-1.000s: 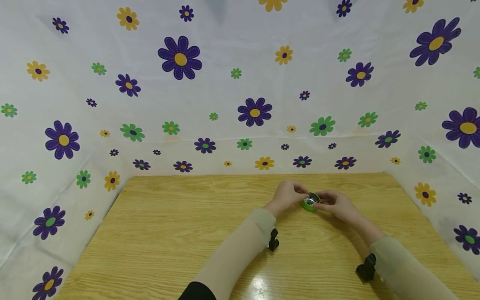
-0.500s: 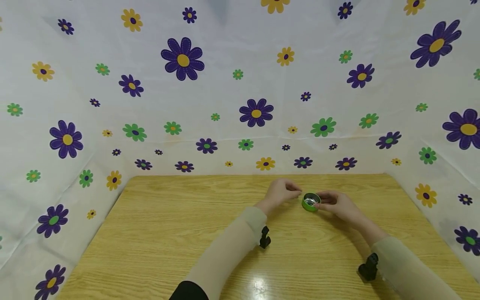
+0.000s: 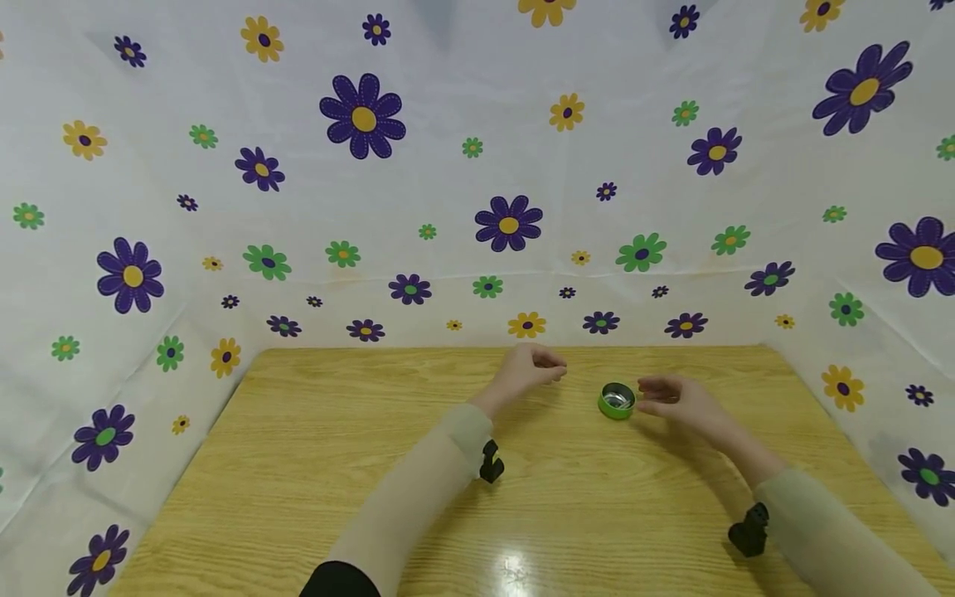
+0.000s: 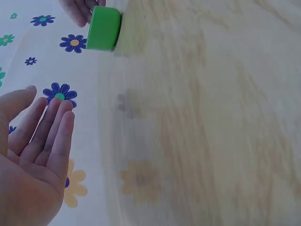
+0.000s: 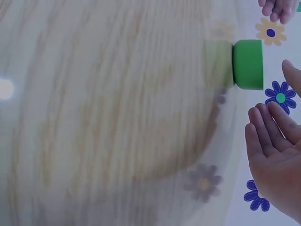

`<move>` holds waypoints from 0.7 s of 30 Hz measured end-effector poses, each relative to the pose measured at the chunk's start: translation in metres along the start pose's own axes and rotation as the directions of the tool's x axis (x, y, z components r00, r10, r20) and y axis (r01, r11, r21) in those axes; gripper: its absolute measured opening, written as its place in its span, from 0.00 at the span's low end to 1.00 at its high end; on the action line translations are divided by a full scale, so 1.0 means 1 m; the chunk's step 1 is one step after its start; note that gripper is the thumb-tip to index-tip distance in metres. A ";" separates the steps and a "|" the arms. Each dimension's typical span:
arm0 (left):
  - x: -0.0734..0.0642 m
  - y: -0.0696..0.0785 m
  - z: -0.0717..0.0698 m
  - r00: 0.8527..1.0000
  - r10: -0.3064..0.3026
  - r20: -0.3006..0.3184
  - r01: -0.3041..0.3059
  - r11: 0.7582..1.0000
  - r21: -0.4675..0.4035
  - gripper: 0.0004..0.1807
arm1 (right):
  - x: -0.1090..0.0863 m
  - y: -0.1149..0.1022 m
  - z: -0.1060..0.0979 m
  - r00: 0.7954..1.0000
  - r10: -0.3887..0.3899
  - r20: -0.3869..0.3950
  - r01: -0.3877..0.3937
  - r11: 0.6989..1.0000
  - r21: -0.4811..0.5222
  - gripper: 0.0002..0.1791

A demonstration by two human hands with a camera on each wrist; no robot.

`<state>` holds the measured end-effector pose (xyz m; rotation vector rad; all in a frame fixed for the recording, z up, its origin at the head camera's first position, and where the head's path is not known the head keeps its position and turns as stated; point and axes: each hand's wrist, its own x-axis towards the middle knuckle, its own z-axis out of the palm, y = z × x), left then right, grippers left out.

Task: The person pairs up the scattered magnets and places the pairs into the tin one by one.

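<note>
On the back right part of the table (image 3: pixel 358 464) stands a small round green bowl (image 3: pixel 616 411) with a shiny metallic inside. What lies in it is too small to tell. My right hand (image 3: pixel 686 406) is just right of the bowl, its fingers apart from the rim and holding nothing. Farther off to the left, my left hand (image 3: pixel 518 371) hovers over the table with nothing in it. In the left wrist view the fingers of the left hand (image 4: pixel 40 146) are extended, well away from the green bowl (image 4: pixel 104 28). The right wrist view shows the right hand (image 5: pixel 277 150) close by the bowl (image 5: pixel 249 64), fingers nearly straight.
A white cloth (image 3: pixel 440 174) with purple, yellow and green flowers hangs behind the table and along both sides. Black wrist cameras (image 3: pixel 491 463) sit at the sleeve cuffs. The glossy wooden tabletop reflects light near its front.
My left hand has moved left, away from the bowl. The right hand has let go of the bowl and drawn slightly right. The bowl stays in about the same place.
</note>
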<state>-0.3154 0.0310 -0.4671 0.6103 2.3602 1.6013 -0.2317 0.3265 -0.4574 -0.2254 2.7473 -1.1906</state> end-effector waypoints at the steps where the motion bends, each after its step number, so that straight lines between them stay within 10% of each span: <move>1: -0.001 -0.001 -0.004 1.000 0.007 0.003 -0.007 1.000 0.006 0.12 | -0.001 -0.001 -0.001 1.000 -0.008 0.001 0.008 1.000 -0.011 0.32; 21: -0.056 0.002 -0.098 0.997 0.069 -0.026 -0.062 0.979 0.192 0.13 | -0.021 -0.031 -0.019 0.988 -0.155 -0.015 0.149 0.971 -0.189 0.35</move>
